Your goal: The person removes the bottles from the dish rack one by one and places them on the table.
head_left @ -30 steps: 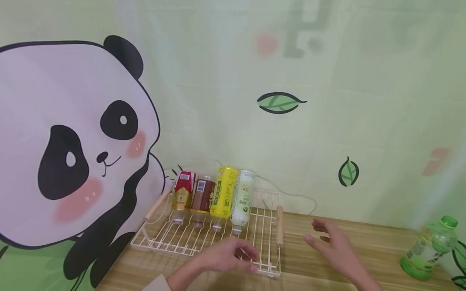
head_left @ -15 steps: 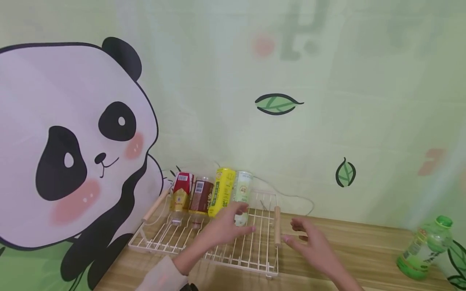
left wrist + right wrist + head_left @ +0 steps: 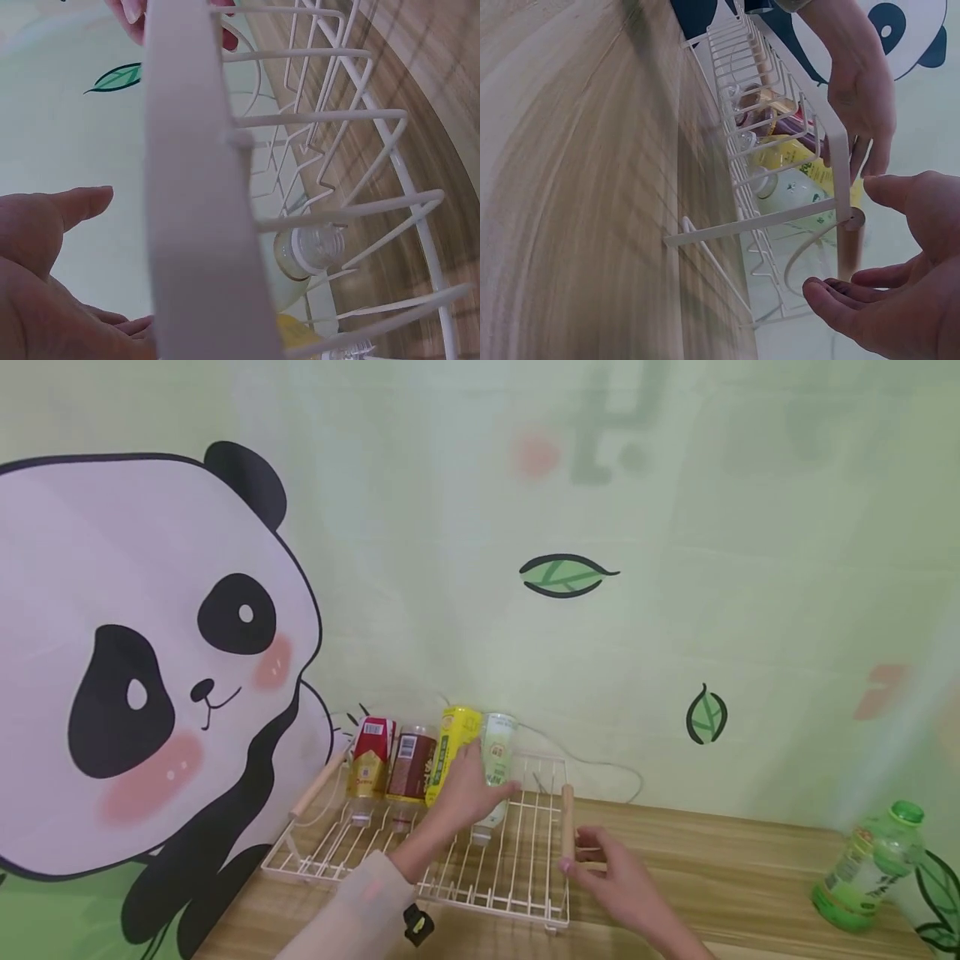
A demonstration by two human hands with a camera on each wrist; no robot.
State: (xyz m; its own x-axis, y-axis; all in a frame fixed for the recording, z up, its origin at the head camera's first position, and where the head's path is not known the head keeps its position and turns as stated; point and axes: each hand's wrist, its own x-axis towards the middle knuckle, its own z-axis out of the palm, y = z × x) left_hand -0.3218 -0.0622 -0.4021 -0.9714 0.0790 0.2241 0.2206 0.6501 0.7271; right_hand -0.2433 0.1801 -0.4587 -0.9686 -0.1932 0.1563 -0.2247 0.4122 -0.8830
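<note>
A white wire rack (image 3: 517, 893) with wooden handles holds tilted bottles, their capped necks toward me. My left hand (image 3: 467, 789) reaches over it, fingers at the yellow bottle (image 3: 459, 724) and thumb stretched across the pale green-and-white bottle (image 3: 498, 743). The thumb stands well apart from the fingers in the left wrist view. To the left lie a brown-labelled bottle (image 3: 414, 768) and a red-and-gold bottle (image 3: 372, 756). My right hand (image 3: 622, 881) is beside the right wooden handle (image 3: 567, 818), fingertips right at it. In the right wrist view its thumb and fingers are spread.
A green-capped bottle (image 3: 866, 868) stands at the far right of the wooden table (image 3: 720, 860). Behind hangs a pale green cloth (image 3: 420, 568) with a printed panda (image 3: 187, 635). A thin cable (image 3: 600, 766) runs along it behind the rack.
My left hand has moved from the rack's front edge up and back to the yellow and pale green-and-white bottles. My right hand has come leftward to the right wooden handle.
</note>
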